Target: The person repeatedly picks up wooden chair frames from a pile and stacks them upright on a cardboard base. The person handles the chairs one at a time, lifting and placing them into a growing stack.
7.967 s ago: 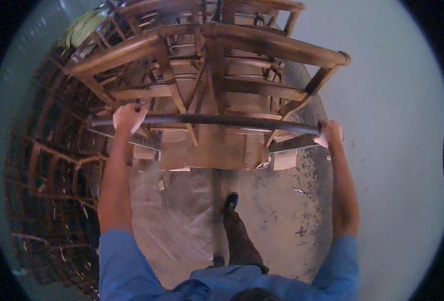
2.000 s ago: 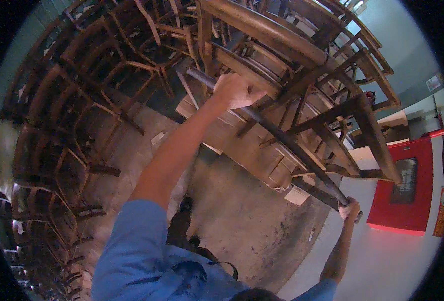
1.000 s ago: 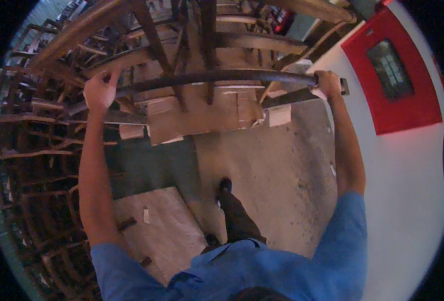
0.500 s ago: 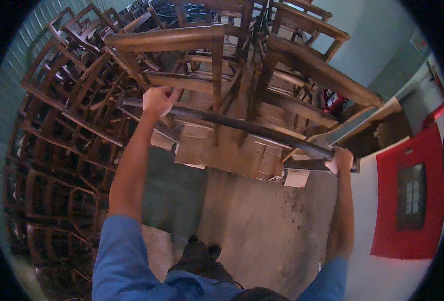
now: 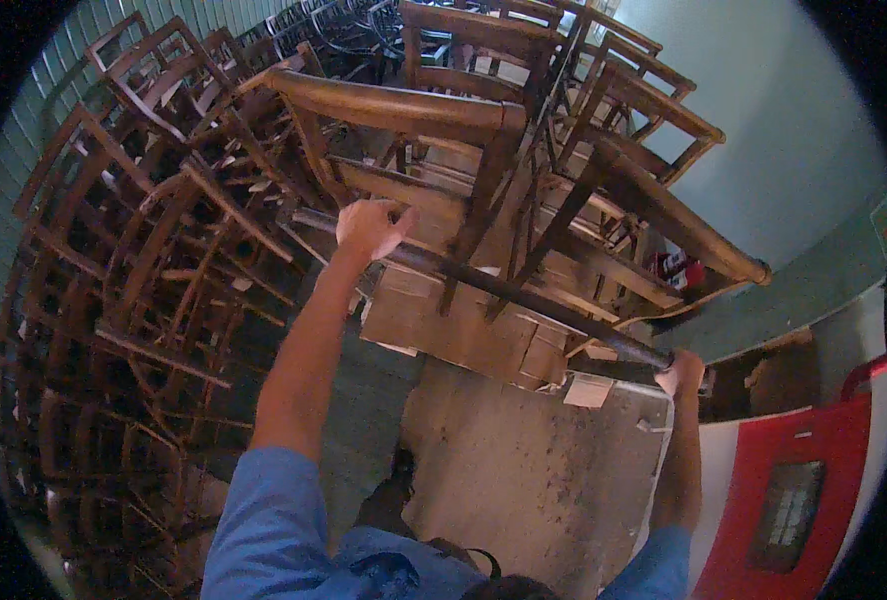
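A long dark bar (image 5: 523, 298) runs at a slant in front of me, its left end farther off than its right. My left hand (image 5: 373, 228) is closed round it close to its left end, with thumb and forefinger curled. At the bar's right end, my right hand (image 5: 681, 373) grips it with fingers wrapped. Just beyond the bar stand brown wooden chair frames, one on the left (image 5: 403, 105) and another on the right (image 5: 673, 215). Flattened cardboard (image 5: 443, 320) lies beneath them. What the bar is fixed to is hard to make out.
Wooden chair frames (image 5: 153, 250) are stacked densely along my left, some jutting toward the floor (image 5: 503, 450). More frames stand farther ahead. To the right are a pale wall (image 5: 763, 130), an open cardboard box (image 5: 763, 375) and a red panel with a dark window (image 5: 783, 500).
The view has shifted, and the bar, both hands and the chairs beyond sit lower in the picture. My feet have moved, with one shoe farther forward. Both hands keep hold of the bar.
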`<state>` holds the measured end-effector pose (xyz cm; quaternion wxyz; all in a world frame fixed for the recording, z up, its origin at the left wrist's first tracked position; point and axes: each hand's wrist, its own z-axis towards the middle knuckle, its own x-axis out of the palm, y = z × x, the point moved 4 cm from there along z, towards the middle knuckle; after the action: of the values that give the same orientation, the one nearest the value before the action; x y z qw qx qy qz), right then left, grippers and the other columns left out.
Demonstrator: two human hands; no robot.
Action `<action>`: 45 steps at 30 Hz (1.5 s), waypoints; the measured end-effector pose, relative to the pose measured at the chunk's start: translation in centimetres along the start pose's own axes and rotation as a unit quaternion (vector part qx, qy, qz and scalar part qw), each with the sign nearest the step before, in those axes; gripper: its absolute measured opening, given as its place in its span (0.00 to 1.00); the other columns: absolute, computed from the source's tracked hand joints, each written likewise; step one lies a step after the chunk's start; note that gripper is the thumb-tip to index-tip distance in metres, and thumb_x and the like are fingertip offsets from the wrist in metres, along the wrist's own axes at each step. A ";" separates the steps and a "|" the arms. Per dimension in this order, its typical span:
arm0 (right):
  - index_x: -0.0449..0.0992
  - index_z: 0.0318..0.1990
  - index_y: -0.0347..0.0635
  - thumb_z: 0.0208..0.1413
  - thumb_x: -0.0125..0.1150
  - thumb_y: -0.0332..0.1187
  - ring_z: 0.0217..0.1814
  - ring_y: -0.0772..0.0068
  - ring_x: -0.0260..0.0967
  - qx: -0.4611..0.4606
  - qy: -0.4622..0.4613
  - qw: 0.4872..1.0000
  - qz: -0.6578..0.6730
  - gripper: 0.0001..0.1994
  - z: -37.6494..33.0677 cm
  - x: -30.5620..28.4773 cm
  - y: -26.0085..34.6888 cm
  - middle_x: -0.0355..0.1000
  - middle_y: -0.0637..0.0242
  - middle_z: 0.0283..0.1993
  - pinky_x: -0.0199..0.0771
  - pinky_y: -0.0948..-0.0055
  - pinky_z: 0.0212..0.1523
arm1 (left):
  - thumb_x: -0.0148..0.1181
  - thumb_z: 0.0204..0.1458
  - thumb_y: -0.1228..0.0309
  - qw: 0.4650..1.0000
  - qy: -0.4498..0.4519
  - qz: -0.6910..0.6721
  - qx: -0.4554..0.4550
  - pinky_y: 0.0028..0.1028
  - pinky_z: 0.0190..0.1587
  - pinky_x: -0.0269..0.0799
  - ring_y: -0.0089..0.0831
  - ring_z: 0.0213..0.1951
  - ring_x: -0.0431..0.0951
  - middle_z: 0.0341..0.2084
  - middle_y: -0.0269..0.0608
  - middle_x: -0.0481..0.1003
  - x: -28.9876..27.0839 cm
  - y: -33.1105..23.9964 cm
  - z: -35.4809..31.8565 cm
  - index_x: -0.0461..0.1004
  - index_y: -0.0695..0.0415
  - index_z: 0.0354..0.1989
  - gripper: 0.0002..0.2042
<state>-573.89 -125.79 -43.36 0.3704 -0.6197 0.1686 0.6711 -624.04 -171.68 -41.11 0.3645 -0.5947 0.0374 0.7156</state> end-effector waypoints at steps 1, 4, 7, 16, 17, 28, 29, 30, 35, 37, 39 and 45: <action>0.81 0.34 0.47 0.32 0.71 0.45 0.40 0.46 0.80 -0.010 0.008 1.000 -0.003 0.19 0.9 0.4 0.0 0.80 0.53 0.34 0.81 0.52 0.43 | 0.55 0.56 0.41 1.000 0.021 -0.003 -0.004 0.44 0.50 0.77 0.50 0.43 0.83 0.34 0.49 0.84 0.5 -0.3 1.1 0.87 0.46 0.40 0.24; 0.80 0.29 0.45 0.34 0.71 0.43 0.38 0.43 0.78 -0.028 -0.029 0.999 0.003 0.15 3.0 0.5 0.3 0.80 0.52 0.32 0.79 0.49 0.41 | 0.54 0.56 0.41 0.999 0.041 -0.028 0.003 0.44 0.49 0.77 0.51 0.42 0.83 0.33 0.49 0.84 1.8 -1.2 4.0 0.87 0.47 0.38 0.24; 0.81 0.33 0.47 0.34 0.70 0.44 0.39 0.44 0.79 -0.018 -0.024 1.000 -0.004 0.17 5.4 0.5 1.0 0.80 0.53 0.33 0.79 0.50 0.42 | 0.54 0.57 0.42 0.999 0.016 -0.037 0.019 0.45 0.49 0.77 0.51 0.42 0.83 0.32 0.48 0.84 2.8 -1.2 7.3 0.87 0.48 0.35 0.24; 0.81 0.41 0.49 0.32 0.72 0.47 0.42 0.47 0.80 0.009 0.019 0.999 -0.048 0.24 15.8 1.9 3.1 0.81 0.54 0.36 0.80 0.51 0.46 | 0.54 0.58 0.42 0.999 0.033 -0.025 0.018 0.45 0.50 0.76 0.51 0.42 0.82 0.32 0.47 0.84 8.2 0.3 19.2 0.87 0.50 0.38 0.24; 0.81 0.40 0.49 0.32 0.72 0.48 0.42 0.47 0.80 0.017 0.025 0.998 -0.047 0.24 17.0 2.0 3.4 0.81 0.54 0.36 0.80 0.51 0.46 | 0.54 0.58 0.42 0.998 0.063 -0.024 0.014 0.45 0.50 0.76 0.51 0.42 0.82 0.33 0.47 0.84 9.1 0.5 20.5 0.87 0.50 0.39 0.24; 0.81 0.33 0.47 0.31 0.72 0.47 0.38 0.45 0.79 0.014 0.026 1.000 0.003 0.20 25.8 0.8 3.6 0.80 0.54 0.31 0.79 0.51 0.41 | 0.55 0.58 0.39 0.998 0.060 -0.004 0.007 0.45 0.50 0.77 0.51 0.42 0.83 0.35 0.52 0.83 13.7 -2.8 31.3 0.86 0.54 0.43 0.29; 0.81 0.31 0.47 0.31 0.71 0.45 0.36 0.45 0.79 -0.001 -0.030 1.000 0.008 0.18 26.9 0.4 3.7 0.79 0.55 0.30 0.79 0.51 0.39 | 0.55 0.58 0.38 0.998 0.032 -0.018 0.042 0.45 0.50 0.77 0.51 0.42 0.83 0.36 0.51 0.84 14.0 -3.1 32.1 0.86 0.54 0.44 0.29; 0.80 0.30 0.46 0.32 0.71 0.44 0.36 0.45 0.79 0.004 -0.005 1.000 -0.002 0.17 27.7 1.1 3.7 0.79 0.54 0.30 0.79 0.50 0.39 | 0.55 0.57 0.38 0.999 0.046 0.006 0.012 0.45 0.50 0.77 0.51 0.43 0.83 0.37 0.51 0.84 14.5 -2.7 33.0 0.85 0.53 0.45 0.29; 0.79 0.28 0.45 0.34 0.71 0.44 0.35 0.44 0.78 -0.022 -0.004 1.000 0.019 0.15 33.2 2.6 3.2 0.78 0.53 0.28 0.78 0.50 0.38 | 0.57 0.56 0.38 0.998 0.051 -0.004 0.026 0.44 0.52 0.78 0.50 0.45 0.83 0.40 0.48 0.84 16.7 -4.6 38.3 0.85 0.52 0.48 0.30; 0.78 0.28 0.45 0.34 0.71 0.44 0.36 0.43 0.78 -0.017 -0.003 1.000 0.021 0.15 35.1 3.3 2.1 0.78 0.53 0.28 0.78 0.50 0.38 | 0.57 0.55 0.36 0.999 0.045 -0.005 0.002 0.44 0.53 0.77 0.50 0.46 0.83 0.40 0.50 0.84 17.9 -5.9 40.1 0.85 0.52 0.48 0.31; 0.79 0.28 0.45 0.34 0.71 0.45 0.36 0.43 0.78 -0.009 0.041 0.999 0.023 0.16 37.1 4.7 1.2 0.79 0.53 0.29 0.78 0.50 0.38 | 0.56 0.55 0.35 0.995 0.080 0.006 -0.054 0.44 0.53 0.77 0.51 0.46 0.83 0.40 0.50 0.84 19.1 -6.3 41.9 0.85 0.51 0.48 0.31; 0.83 0.41 0.51 0.33 0.72 0.48 0.41 0.45 0.79 0.009 0.048 0.999 0.004 0.24 44.3 9.4 1.1 0.81 0.54 0.36 0.80 0.50 0.43 | 0.54 0.57 0.39 0.997 0.073 -0.007 -0.005 0.45 0.51 0.77 0.50 0.45 0.83 0.38 0.48 0.84 23.6 -7.0 48.0 0.87 0.48 0.41 0.26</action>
<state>-605.60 -93.46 -44.91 0.3646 -0.6471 0.1953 0.6405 -660.25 -131.88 -45.26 0.3629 -0.6478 0.0557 0.6676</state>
